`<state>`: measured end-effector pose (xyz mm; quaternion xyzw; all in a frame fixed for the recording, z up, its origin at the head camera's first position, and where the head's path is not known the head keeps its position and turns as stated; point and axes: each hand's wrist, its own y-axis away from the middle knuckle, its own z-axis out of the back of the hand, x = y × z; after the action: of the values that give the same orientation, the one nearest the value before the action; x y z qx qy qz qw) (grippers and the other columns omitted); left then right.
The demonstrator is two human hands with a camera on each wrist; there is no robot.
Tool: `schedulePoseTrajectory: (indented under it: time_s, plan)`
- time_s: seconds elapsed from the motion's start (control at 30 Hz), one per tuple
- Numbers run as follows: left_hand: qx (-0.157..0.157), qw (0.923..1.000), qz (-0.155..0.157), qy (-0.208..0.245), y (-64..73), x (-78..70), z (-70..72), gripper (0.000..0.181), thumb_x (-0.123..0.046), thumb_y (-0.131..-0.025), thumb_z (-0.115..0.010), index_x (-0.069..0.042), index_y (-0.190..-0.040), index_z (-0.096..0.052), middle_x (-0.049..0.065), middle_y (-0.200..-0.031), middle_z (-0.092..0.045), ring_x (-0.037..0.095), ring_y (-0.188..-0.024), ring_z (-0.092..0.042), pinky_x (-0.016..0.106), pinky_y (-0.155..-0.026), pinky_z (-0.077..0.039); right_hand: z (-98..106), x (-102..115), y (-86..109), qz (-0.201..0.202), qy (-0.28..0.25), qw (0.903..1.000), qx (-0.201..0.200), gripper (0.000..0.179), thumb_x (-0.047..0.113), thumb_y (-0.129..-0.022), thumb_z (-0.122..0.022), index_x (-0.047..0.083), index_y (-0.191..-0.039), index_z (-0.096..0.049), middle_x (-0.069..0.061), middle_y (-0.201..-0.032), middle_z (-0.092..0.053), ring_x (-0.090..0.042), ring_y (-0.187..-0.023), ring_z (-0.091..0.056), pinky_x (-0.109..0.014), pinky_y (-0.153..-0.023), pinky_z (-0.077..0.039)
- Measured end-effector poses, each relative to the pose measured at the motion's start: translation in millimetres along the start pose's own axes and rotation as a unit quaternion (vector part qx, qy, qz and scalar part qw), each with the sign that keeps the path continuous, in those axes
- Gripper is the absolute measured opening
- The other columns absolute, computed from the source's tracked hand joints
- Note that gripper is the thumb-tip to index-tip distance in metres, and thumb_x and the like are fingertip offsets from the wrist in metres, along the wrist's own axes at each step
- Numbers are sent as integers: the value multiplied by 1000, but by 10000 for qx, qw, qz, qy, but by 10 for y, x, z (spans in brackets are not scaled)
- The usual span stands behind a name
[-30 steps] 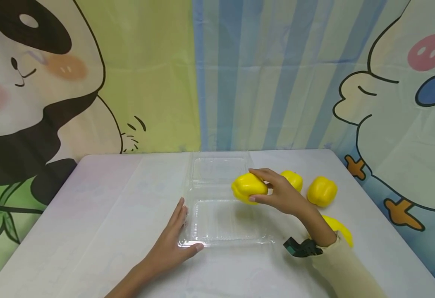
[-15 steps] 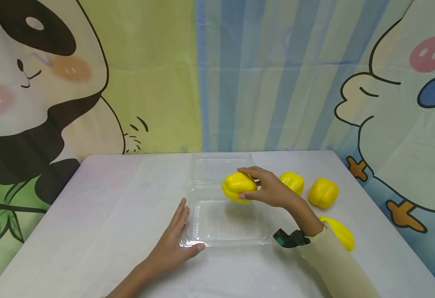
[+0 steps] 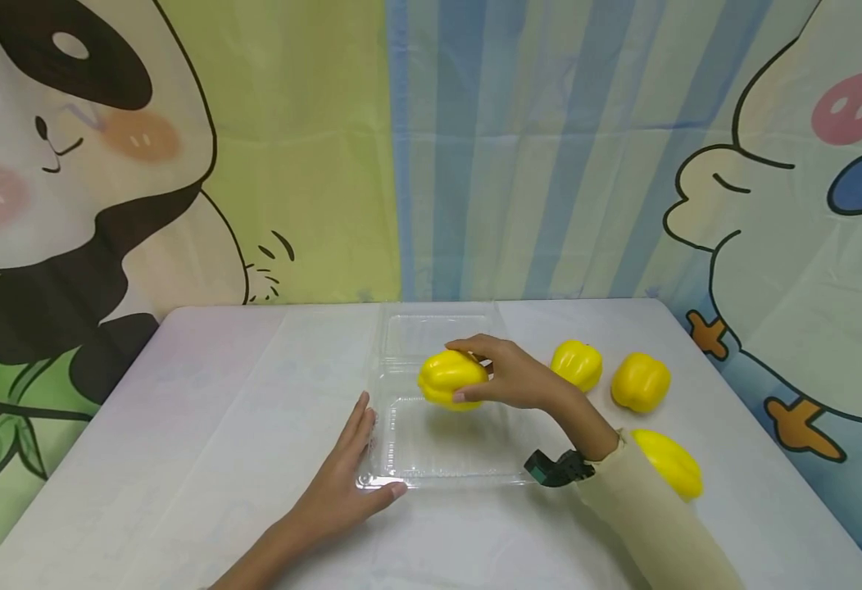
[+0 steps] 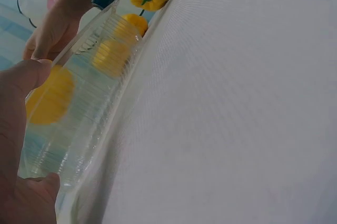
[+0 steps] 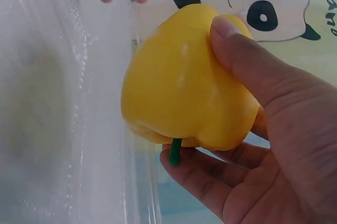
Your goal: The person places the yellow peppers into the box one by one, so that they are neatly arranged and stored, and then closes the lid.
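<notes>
My right hand [image 3: 515, 375] holds a yellow bell pepper [image 3: 449, 378] between thumb and fingers, raised over a clear plastic clamshell container [image 3: 460, 474]. In the right wrist view the pepper's green stem [image 5: 175, 152] points down beside a fingertip. The container's lid [image 3: 438, 334] is folded back, away from me. My left hand [image 3: 338, 487] rests at the container's near left corner, fingers straight along its left side and thumb at the front edge. Through the clear wall, the left wrist view shows the held pepper [image 4: 52, 98] as a yellow blur.
To the right on the white-covered table [image 3: 202, 434] lie a yellow bell pepper [image 3: 577, 365], a second yellow pepper [image 3: 641, 383] and a third yellow pepper [image 3: 670, 465] beside my right sleeve [image 3: 652, 508]. A printed cloth backdrop [image 3: 468, 147] stands behind the table.
My right hand has carried the bell pepper left, from the container's right side to above its middle. The left hand has stayed in place at the corner.
</notes>
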<state>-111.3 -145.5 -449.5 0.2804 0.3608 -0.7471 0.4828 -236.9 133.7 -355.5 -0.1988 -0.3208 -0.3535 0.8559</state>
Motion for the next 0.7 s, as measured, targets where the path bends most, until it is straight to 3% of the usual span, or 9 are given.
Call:
schedulePoseTrajectory:
  time_s: [0.3,0.47,0.7]
  plan:
    - [54,9998,-46,179,3,15,5,110,-50,-77,-79,2,-153,-20,1,-164,-1,22,-143,-24,38,-110,-29,-145,79,-184,120,139,9991,392,69,34,-81,-80,8,-138,-52,0,-126,-58,-17,-108,-54,-35,-97,-49]
    - [74,9990,-97,441,-8,32,-1,110,-47,-76,-81,2,-153,-19,2,-164,1,22,-144,-21,36,-108,-33,-191,97,-222,122,159,9989,418,69,34,-80,-81,7,-137,-53,-1,-124,-59,-19,-107,-55,-37,-97,-50]
    - [57,9987,-172,472,-7,46,-9,109,-46,-77,-80,3,-153,-18,2,-163,1,22,-144,-20,35,-108,-32,-248,115,-270,20,188,9986,500,66,37,-78,-82,10,-132,-55,-1,-125,-59,-20,-107,-55,-39,-96,-50]
